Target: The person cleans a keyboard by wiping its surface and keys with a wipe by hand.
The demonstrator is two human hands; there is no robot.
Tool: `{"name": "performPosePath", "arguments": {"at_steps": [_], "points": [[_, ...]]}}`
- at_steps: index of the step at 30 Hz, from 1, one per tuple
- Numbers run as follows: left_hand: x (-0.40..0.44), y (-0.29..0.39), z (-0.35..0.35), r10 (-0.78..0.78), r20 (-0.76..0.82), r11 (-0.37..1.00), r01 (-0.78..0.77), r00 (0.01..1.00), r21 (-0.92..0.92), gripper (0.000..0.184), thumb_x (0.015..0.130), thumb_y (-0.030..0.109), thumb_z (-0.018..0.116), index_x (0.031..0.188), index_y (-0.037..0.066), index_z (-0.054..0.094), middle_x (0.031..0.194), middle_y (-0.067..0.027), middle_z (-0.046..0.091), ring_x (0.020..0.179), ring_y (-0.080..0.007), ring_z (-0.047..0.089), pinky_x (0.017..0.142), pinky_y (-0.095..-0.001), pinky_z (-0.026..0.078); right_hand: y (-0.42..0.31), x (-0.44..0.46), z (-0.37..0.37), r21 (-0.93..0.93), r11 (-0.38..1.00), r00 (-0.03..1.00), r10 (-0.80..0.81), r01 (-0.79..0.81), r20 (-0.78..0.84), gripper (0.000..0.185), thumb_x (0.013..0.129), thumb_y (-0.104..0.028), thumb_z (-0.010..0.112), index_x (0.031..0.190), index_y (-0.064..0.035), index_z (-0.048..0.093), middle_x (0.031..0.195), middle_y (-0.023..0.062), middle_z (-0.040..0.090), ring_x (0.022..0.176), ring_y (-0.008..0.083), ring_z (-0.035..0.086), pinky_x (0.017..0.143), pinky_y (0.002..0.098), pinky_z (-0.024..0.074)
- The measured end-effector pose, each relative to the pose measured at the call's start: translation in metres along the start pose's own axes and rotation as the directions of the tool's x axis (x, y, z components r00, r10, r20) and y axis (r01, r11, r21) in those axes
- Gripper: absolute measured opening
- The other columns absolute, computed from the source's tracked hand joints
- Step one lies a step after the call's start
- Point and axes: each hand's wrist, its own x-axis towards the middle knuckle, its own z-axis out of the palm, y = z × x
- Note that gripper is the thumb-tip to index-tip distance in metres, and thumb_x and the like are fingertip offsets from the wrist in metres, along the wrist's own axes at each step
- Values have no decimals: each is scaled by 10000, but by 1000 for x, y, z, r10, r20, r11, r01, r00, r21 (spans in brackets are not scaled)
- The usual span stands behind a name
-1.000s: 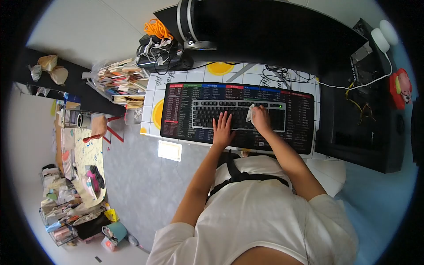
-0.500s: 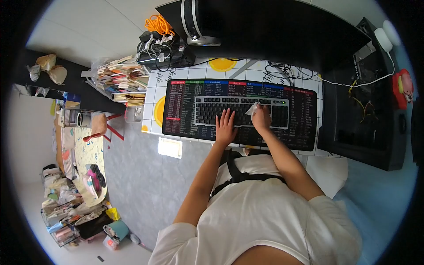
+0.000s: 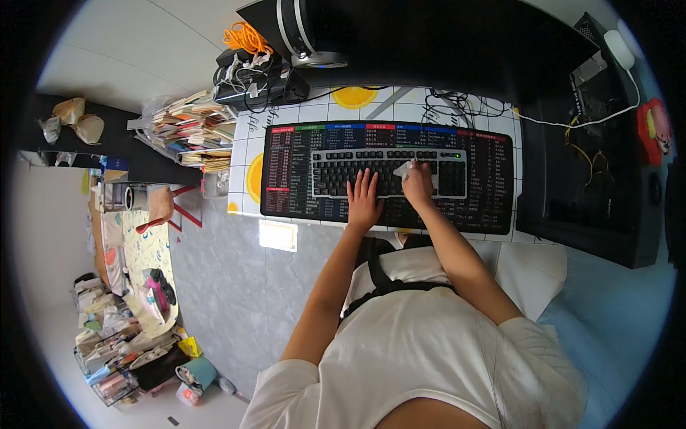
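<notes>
A black keyboard with a silver frame [image 3: 329,175] lies on a dark printed desk mat [image 3: 286,161], a small green light lit at its upper right. My left hand [image 3: 365,202] rests over the keyboard's lower edge, fingers spread, holding nothing. My right hand [image 3: 417,183] is closed around a crumpled white tissue [image 3: 402,169] above the keys, just left of the number pad. The keys beneath that hand and the tissue are hidden.
Behind the mat stands a wide black monitor [image 3: 443,50]. An open computer case [image 3: 586,186] is at the right. Stacked papers [image 3: 196,129], an orange cable coil [image 3: 246,37] and tangled black cables [image 3: 450,107] lie around the desk. A chair [image 3: 161,206] stands at the left.
The view has shifted slightly. My right hand with the tissue has moved a little left and down across the keys since the earliest frame. My left hand stays spread at the keyboard's lower edge.
</notes>
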Motion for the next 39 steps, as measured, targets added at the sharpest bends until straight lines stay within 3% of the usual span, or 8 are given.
{"name": "performPosePath", "arguments": {"at_steps": [1, 3, 7, 11, 17, 20, 30, 39], "points": [[0, -1, 1, 2, 5, 1000, -2, 1000, 3, 728, 735, 239, 590, 1346, 113, 217, 1397, -125, 186, 1298, -302, 140, 1022, -517, 86, -2, 0, 3, 4, 1000, 1000, 5, -5, 3, 372, 782, -138, 554, 1128, -37, 461, 999, 150, 450, 859, 317, 523, 666, 390, 484], [0, -3, 5, 25, -37, 1000, -25, 999, -9, 725, 741, 239, 587, 1349, 116, 213, 1398, -124, 183, 1299, -301, 139, 1022, -516, 86, -6, 3, 9, 266, 945, 982, 184, -189, 44, 418, 798, -169, 540, 1179, -49, 415, 1011, 150, 443, 860, 323, 525, 679, 406, 481], [1, -7, 0, 31, 8, 999, -31, 999, -21, 730, 742, 240, 587, 1352, 117, 206, 1403, -120, 172, 1302, -300, 128, 1022, -513, 91, -24, -3, -4, 66, 955, 954, 281, -288, 104, 487, 817, -124, 514, 1263, -56, 329, 1108, 174, 418, 797, 299, 566, 586, 374, 517], [4, -12, -6, 42, 98, 999, -43, 994, 10, 768, 723, 249, 605, 1357, 121, 191, 1412, -112, 144, 1308, -295, 106, 1022, -509, 106, -16, -7, 8, 1, 985, 985, 172, -172, -28, 498, 771, -102, 559, 1230, -56, 374, 1081, 170, 464, 723, 286, 591, 491, 359, 509], [2, -13, -7, 38, 182, 997, -49, 983, 56, 844, 689, 259, 639, 1368, 141, 151, 1418, -110, 124, 1313, -285, 88, 1020, -506, 122, -15, -15, -2, -12, 976, 976, 217, -217, -1, 472, 759, -96, 567, 1207, -77, 420, 1047, 170, 491, 747, 295, 591, 512, 366, 509], [1, -15, -7, 49, 187, 998, -58, 981, 40, 852, 690, 260, 639, 1371, 143, 141, 1419, -107, 120, 1314, -280, 85, 1023, -503, 115, -13, -14, 1, 122, 959, 966, 256, -257, 21, 451, 765, -111, 522, 1205, -147, 434, 1059, 157, 473, 889, 348, 545, 662, 430, 481], [4, -14, -7, 36, 224, 995, -56, 974, 83, 828, 725, 315, 615, 1372, 133, 131, 1424, -102, 95, 1316, -282, 67, 1031, -497, 77, -22, 1, -5, 48, 961, 962, 272, -272, 12, 432, 769, -126, 523, 1193, -123, 442, 1080, 161, 463, 850, 344, 564, 665, 424, 486], [2, -13, 1, 26, 189, 991, -50, 982, 123, 768, 769, 314, 561, 1374, 127, 126, 1429, -102, 80, 1321, -273, 51, 1032, -498, 53, -22, -10, -5, 120, 935, 943, 330, -333, 43, 446, 780, -137, 509, 1217, -128, 424, 1085, 163, 506, 883, 340, 565, 727, 431, 471]]}}
